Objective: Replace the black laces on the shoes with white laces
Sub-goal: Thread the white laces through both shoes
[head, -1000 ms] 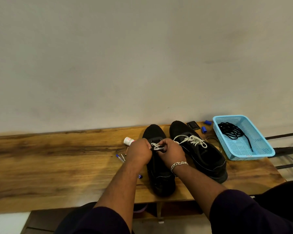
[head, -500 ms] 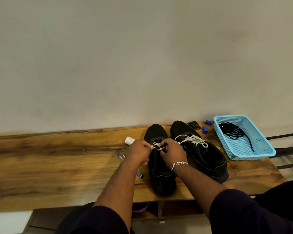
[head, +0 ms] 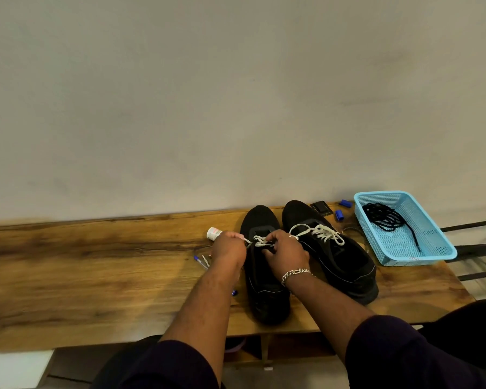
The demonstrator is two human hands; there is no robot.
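Left shoe (head: 264,287): eyelets hidden by hands. Left hand (head: 228,248) and right hand (head: 286,252), curled, both pinch its white lace (head: 260,242).

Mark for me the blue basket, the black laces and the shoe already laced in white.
blue basket (head: 439,255): head view, near right rim.
black laces (head: 383,219): head view, middle of the bundle.
laced shoe (head: 345,258): head view, dark upper behind the white lacing.

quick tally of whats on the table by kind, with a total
black shoes: 2
blue basket: 1
black lace bundle: 1
blue caps: 2
pen: 1
small white bottle: 1
small black case: 1
total: 9
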